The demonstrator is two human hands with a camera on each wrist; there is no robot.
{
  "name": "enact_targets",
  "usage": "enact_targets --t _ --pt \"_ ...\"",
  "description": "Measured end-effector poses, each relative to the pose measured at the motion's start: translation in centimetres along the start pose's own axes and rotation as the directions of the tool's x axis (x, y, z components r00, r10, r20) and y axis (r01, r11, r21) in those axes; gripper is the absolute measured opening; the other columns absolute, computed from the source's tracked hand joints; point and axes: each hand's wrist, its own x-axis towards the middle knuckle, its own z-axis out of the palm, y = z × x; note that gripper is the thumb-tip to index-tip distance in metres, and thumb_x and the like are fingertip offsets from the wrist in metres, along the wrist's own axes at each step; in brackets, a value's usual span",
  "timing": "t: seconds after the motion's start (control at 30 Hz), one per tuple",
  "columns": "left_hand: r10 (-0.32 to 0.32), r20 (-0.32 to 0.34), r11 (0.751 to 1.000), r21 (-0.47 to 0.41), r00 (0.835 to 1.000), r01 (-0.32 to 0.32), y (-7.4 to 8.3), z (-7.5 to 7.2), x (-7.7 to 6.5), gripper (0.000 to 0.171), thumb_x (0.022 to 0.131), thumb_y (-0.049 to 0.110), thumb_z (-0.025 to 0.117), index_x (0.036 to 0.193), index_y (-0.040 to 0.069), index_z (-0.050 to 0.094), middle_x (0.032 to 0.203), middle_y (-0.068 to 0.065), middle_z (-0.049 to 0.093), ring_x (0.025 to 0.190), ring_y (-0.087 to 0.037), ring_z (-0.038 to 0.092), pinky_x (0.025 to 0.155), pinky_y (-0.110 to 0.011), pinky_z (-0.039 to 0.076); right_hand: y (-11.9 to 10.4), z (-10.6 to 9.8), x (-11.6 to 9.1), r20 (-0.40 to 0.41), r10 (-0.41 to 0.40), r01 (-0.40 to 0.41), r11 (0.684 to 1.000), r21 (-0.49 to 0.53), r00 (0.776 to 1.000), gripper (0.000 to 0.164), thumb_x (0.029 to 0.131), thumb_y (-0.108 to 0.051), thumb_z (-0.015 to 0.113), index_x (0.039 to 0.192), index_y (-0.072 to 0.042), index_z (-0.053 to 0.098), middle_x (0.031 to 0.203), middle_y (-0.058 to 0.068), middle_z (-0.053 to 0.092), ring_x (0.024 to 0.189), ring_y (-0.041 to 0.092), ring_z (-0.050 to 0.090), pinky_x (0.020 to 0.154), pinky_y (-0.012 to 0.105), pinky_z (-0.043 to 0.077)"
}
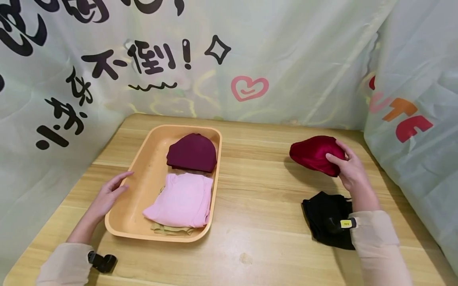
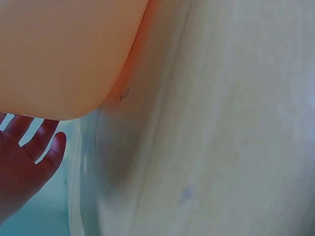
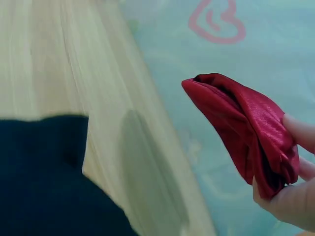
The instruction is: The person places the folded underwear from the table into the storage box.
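My right hand [image 1: 352,169] pinches one end of a folded, shiny red cloth [image 1: 315,153], thumb on one side and fingers on the other. The cloth is held above the table, its shadow below it; in the right wrist view its folded layers [image 3: 236,128] show. Below my right forearm lies a black cloth [image 1: 323,218], partly hidden by the sleeve. At the left rim of an orange tray [image 1: 143,159], my left hand [image 1: 109,194] touches the edge with fairly straight fingers. Inside the tray lie a folded maroon cloth [image 1: 193,153] and a folded pink cloth [image 1: 182,200].
Beneath the pink cloth, a tan cloth [image 1: 173,230] sticks out. The wooden table [image 1: 250,222] spans between tray and black cloth. A printed curtain [image 1: 304,59] hangs behind and along both sides. Small black cameras are strapped to both wrists.
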Motion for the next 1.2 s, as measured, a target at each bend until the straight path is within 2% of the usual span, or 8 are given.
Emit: enact_targets --t 0.2,0.33,0.43,0.77,0.97,1.2 --pt "0.003 0.002 1.000 -0.010 1.000 -0.003 0.1 0.0 0.0 0.038 0.096 0.010 0.045 0.131 -0.003 0.042 0.127 0.022 0.037 0.115 0.014 0.030 0.086 -0.003 0.031 0.0 2.3 -0.4 0.083 -0.106 0.106 0.994 0.010 0.991 0.060 0.085 0.004 0.058 0.136 -0.022 0.037 0.107 -0.005 0.049 0.085 0.003 0.059 0.069 0.017 0.050" --pt "-0.006 0.004 1.000 -0.010 1.000 0.006 0.1 0.0 0.0 0.039 0.096 0.011 0.045 0.132 -0.002 0.042 0.127 0.023 0.037 0.116 0.014 0.029 0.086 -0.003 0.031 0.1 4.2 -0.8 0.192 -0.155 0.165 0.985 -0.041 0.969 0.055 0.087 0.005 0.055 0.132 -0.021 0.039 0.111 -0.002 0.047 0.089 0.005 0.058 0.070 0.018 0.049" --pt "-0.011 0.002 1.000 -0.005 1.000 0.011 0.2 0.0 0.0 0.039 0.096 0.011 0.044 0.132 -0.002 0.042 0.127 0.022 0.037 0.115 0.014 0.030 0.085 -0.004 0.032 0.1 5.5 -1.0 0.237 -0.175 0.194 0.979 -0.061 0.956 0.054 0.087 0.004 0.054 0.134 -0.020 0.039 0.112 0.000 0.045 0.090 0.006 0.057 0.071 0.018 0.049" --pt "0.000 -0.008 1.000 0.001 1.000 0.000 0.2 0.0 0.1 0.038 0.096 0.010 0.045 0.131 -0.003 0.043 0.124 0.025 0.038 0.112 0.015 0.033 0.083 -0.004 0.034 0.1 9.1 -1.1 0.295 -0.260 0.253 0.965 0.063 0.919 0.051 0.087 0.012 0.048 0.128 -0.019 0.046 0.111 0.002 0.049 0.093 0.009 0.057 0.074 0.019 0.048" --pt "0.010 -0.011 1.000 -0.004 1.000 -0.010 0.3 0.0 0.2 0.037 0.095 0.008 0.045 0.130 -0.004 0.043 0.121 0.028 0.039 0.108 0.015 0.036 0.080 -0.005 0.037 0.6 10.9 -0.9 0.271 -0.267 0.249 0.964 0.099 0.925 0.051 0.087 0.012 0.048 0.126 -0.021 0.047 0.112 -0.001 0.050 0.092 0.008 0.056 0.074 0.019 0.048" --pt "0.019 -0.004 1.000 -0.010 1.000 -0.019 0.2 0.0 0.1 0.037 0.095 0.008 0.044 0.130 -0.004 0.043 0.123 0.028 0.039 0.111 0.015 0.034 0.081 -0.005 0.035 1.3 12.6 -0.7 0.255 -0.259 0.239 0.965 0.108 0.931 0.051 0.087 0.013 0.046 0.125 -0.022 0.048 0.110 -0.004 0.052 0.091 0.008 0.056 0.073 0.019 0.047"
